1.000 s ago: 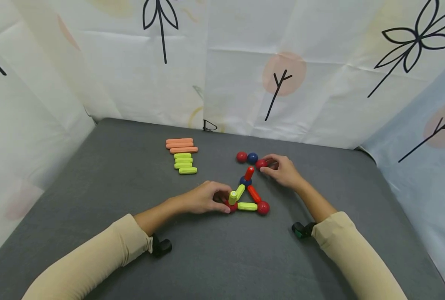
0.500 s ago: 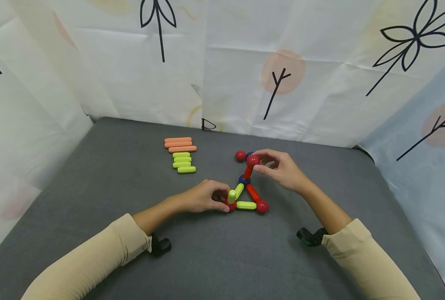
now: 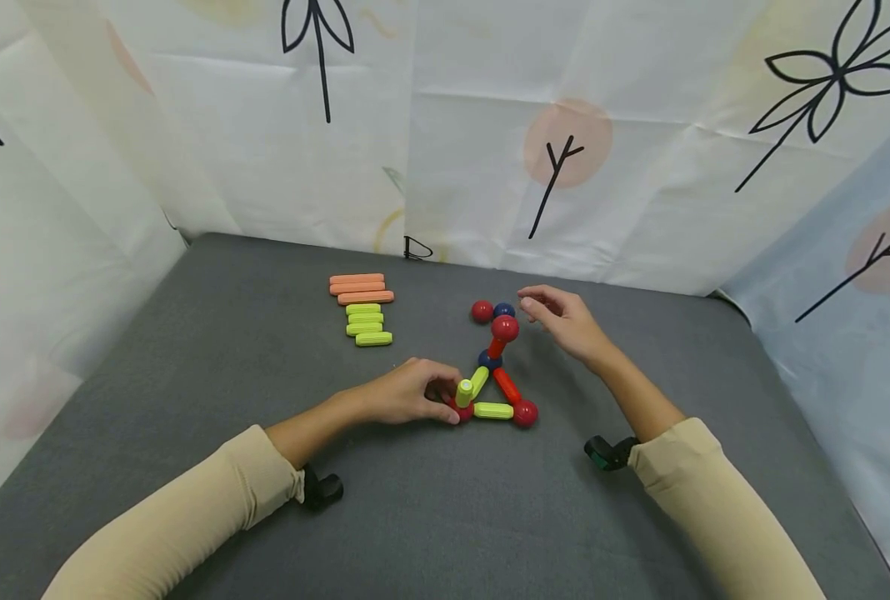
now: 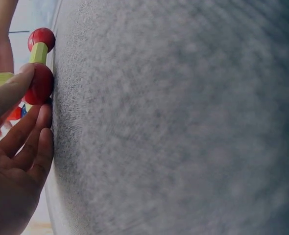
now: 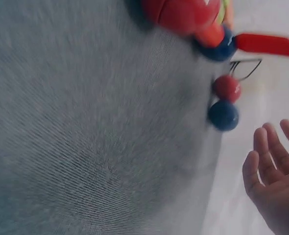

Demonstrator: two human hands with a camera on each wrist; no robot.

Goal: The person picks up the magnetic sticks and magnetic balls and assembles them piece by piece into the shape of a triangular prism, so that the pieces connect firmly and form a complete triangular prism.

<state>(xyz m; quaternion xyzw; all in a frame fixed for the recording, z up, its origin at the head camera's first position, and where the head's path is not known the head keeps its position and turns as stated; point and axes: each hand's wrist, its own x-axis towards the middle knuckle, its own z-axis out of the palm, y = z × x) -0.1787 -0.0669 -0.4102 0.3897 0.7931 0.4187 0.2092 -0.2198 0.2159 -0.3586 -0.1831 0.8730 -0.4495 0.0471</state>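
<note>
Orange rods [image 3: 357, 289]: 3, beyond the left fingers [image 4: 21, 133].
Loose lime rods [image 3: 365, 318]: 4, nearer those fingers.
Left hand [image 3: 403, 393]: thumb and fingers pinch the corner red ball [image 4: 39, 85].
Upright lime rod [image 3: 464, 394]: on that ball, beside the left fingers.
Base lime rods [image 3: 493, 411]: 2, right of the left fingers.
Loose red ball [image 3: 482, 312], loose blue ball [image 3: 503, 309]: left of the right fingertips [image 5: 260, 137].
Top red ball [image 3: 505, 328]: on a raised red rod [image 3: 496, 348], left of the right fingertips.
Right hand [image 3: 568, 323]: fingers loosely spread.
</note>
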